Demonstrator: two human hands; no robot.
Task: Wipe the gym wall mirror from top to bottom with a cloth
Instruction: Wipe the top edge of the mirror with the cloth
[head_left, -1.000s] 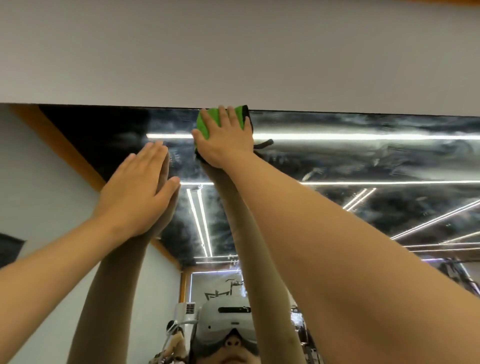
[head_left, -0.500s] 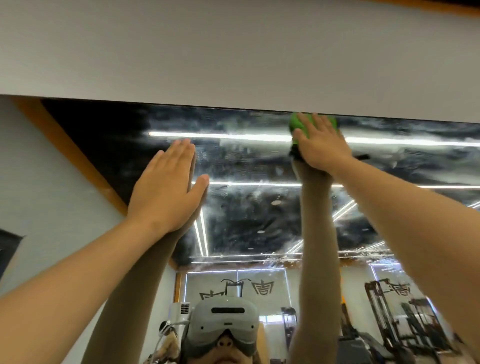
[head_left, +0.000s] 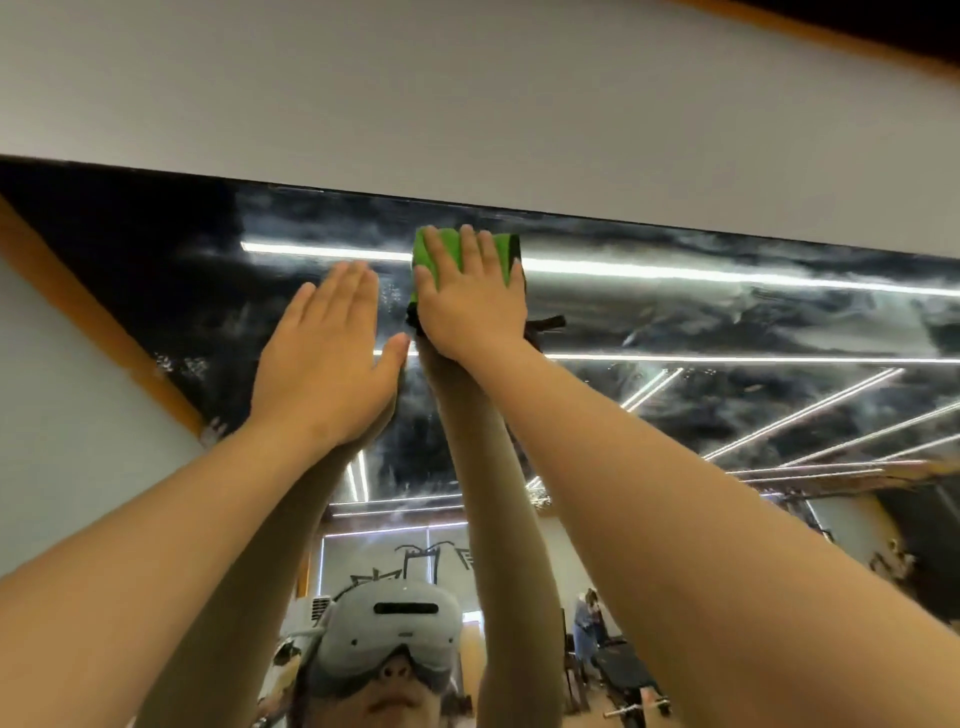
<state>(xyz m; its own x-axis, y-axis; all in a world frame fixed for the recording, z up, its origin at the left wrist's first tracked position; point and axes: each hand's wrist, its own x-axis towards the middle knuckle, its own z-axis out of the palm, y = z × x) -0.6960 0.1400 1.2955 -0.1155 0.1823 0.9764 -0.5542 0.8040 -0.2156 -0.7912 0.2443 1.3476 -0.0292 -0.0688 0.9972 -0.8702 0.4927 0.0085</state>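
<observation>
The right hand (head_left: 470, 306) lies flat, fingers spread, pinning a green cloth (head_left: 496, 248) against the mirror (head_left: 727, 322) just under its top edge. It does not clench the cloth; the palm and fingers press it to the glass, and green shows above and between the fingertips, with a dark strip of fabric sticking out by the wrist. The left hand (head_left: 327, 364) is empty and released, palm flat on the glass just beside the right, lower and toward the mirror's left edge, apparently as a brace.

The glass near the top edge looks cloudy with smears, and small flecks sit near the left hand; whether they are droplets or dried marks is hard to tell here. So the wiping seems to be at its first, highest band, with everything below yet to do.

The cloth is light, soft and limp, so it will bunch or slip out if pressed by the fingertips alone; a broad flat palm over its middle, as now, should hold it best. The mirror is stiff, smooth and slippery, and fragile enough that even pressure is wiser than leaning hard on it.
</observation>
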